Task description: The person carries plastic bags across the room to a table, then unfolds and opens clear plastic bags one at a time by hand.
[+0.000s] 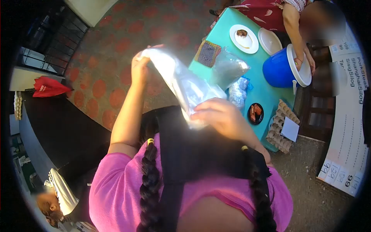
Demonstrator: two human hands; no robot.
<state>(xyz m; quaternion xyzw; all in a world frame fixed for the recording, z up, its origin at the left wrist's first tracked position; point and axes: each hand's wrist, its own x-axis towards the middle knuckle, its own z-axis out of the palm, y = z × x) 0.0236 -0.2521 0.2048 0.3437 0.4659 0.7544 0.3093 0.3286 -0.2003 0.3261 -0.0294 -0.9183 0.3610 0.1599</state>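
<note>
A shiny clear plastic bag [179,77] is stretched slantwise in front of my chest. My left hand [141,67] is raised at its upper left end, with the fingers closed on the edge. At the lower right end, my right hand [218,116] grips the bag with fingers bent over it. Glare blurs part of the plastic, and I cannot make out anything inside. Just beyond my right hand, a filled clear plastic bag [230,69] and a plastic-wrapped bundle [239,92] sit on the turquoise table [228,23].
Another person's hands [303,60] are at the white rim of a blue bucket [276,69]. The table also bears a white plate [251,45] with a brown piece, a white lid [269,40], a cloth [208,53], a black dish [261,118] and egg trays [280,127]. A dark counter [58,123] stands left.
</note>
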